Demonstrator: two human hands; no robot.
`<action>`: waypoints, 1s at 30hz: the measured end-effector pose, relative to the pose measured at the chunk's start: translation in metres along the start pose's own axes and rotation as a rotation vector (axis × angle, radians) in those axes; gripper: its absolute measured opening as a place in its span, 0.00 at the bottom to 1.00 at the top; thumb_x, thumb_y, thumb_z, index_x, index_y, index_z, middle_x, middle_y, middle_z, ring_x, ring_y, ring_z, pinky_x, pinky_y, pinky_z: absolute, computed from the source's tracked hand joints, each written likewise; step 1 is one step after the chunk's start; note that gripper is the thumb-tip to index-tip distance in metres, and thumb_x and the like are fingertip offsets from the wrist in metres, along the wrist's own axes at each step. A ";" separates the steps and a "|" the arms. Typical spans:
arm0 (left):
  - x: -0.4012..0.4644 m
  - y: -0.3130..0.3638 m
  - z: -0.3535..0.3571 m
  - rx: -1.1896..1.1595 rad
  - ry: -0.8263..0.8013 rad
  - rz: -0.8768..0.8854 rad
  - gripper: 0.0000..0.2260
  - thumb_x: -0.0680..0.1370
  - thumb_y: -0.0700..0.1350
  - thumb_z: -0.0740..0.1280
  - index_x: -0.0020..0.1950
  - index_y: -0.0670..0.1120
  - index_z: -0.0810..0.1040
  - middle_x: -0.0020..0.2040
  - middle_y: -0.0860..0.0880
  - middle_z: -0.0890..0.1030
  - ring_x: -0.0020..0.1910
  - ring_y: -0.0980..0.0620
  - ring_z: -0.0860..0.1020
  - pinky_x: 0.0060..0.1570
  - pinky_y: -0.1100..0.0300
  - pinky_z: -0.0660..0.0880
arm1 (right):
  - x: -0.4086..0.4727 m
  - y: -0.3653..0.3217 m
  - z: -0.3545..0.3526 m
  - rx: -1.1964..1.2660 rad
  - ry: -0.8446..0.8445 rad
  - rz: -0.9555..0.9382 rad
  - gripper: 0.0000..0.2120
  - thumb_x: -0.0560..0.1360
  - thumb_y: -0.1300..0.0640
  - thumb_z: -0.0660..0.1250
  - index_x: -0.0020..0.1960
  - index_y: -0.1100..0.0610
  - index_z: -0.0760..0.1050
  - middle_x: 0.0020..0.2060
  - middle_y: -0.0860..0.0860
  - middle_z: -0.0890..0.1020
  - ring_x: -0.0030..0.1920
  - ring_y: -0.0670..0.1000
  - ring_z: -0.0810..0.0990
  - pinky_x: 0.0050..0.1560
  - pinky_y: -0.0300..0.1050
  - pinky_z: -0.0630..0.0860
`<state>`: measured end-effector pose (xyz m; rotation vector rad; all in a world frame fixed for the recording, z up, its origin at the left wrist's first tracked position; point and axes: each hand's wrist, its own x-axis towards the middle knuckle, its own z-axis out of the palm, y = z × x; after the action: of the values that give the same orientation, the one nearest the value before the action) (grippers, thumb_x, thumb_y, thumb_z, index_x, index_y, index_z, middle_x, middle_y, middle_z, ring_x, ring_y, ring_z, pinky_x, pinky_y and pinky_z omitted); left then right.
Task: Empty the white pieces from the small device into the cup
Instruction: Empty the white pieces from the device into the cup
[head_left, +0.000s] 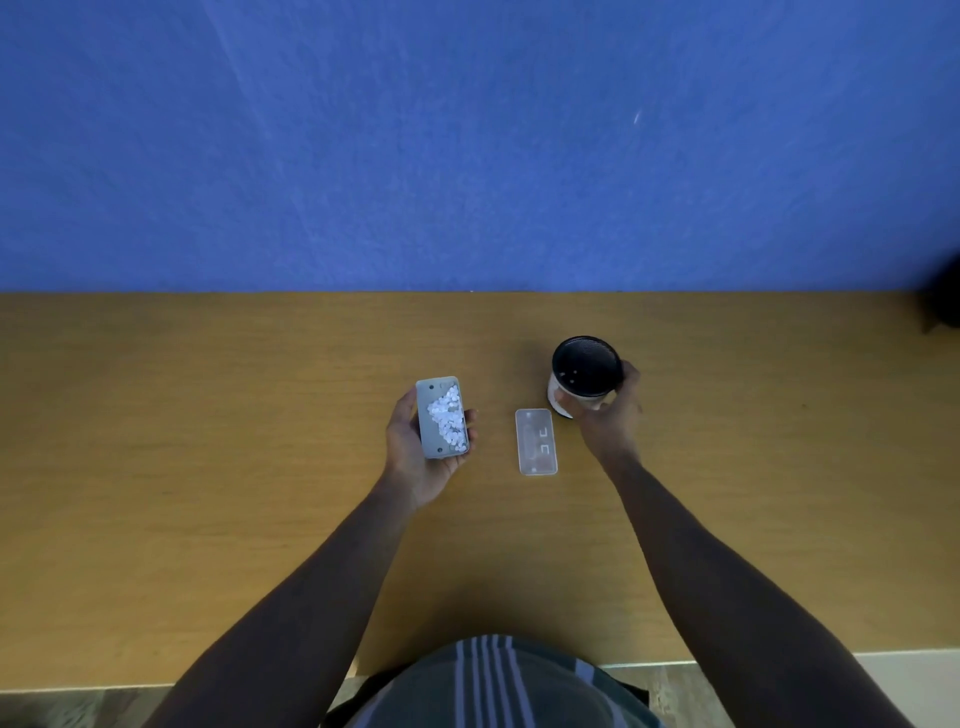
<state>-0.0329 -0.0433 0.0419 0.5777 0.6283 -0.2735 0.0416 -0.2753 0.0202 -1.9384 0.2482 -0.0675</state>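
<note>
My left hand (415, 457) holds a small grey rectangular device (429, 431), open side up, above the wooden table. A heap of small white pieces (447, 418) lies inside it. To the right, my right hand (610, 415) grips the side of a cup (586, 371) with a black inside and a white outer wall. The cup is tilted toward me. A few white specks show in its dark interior. Device and cup are apart, with a gap of table between them.
A flat translucent lid (536, 441) lies on the wooden table (208, 441) between my hands. A blue wall stands behind the table's far edge. A dark object (943, 306) sits at the far right edge. The table's front edge runs just before my body.
</note>
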 end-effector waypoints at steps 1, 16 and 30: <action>0.000 0.001 0.001 0.011 0.003 0.006 0.23 0.76 0.61 0.61 0.56 0.43 0.79 0.46 0.39 0.81 0.38 0.45 0.78 0.35 0.56 0.78 | -0.005 -0.003 0.004 -0.001 -0.024 -0.010 0.42 0.61 0.50 0.81 0.68 0.49 0.62 0.53 0.34 0.74 0.53 0.31 0.75 0.46 0.30 0.70; 0.003 0.030 0.008 -0.033 0.095 0.392 0.24 0.78 0.59 0.61 0.66 0.43 0.75 0.48 0.46 0.82 0.46 0.47 0.80 0.45 0.54 0.76 | -0.069 -0.022 0.058 -0.129 -0.305 -0.128 0.41 0.61 0.49 0.81 0.67 0.49 0.64 0.57 0.44 0.77 0.57 0.45 0.75 0.51 0.42 0.75; -0.006 0.030 0.027 0.447 0.165 0.688 0.13 0.77 0.58 0.61 0.49 0.49 0.76 0.42 0.51 0.77 0.41 0.53 0.77 0.40 0.58 0.75 | -0.085 -0.042 0.075 -0.118 -0.386 -0.194 0.40 0.61 0.48 0.80 0.66 0.46 0.63 0.59 0.42 0.75 0.58 0.43 0.74 0.47 0.26 0.67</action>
<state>-0.0131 -0.0346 0.0762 1.2149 0.4915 0.2946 -0.0230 -0.1743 0.0366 -2.0420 -0.1967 0.1967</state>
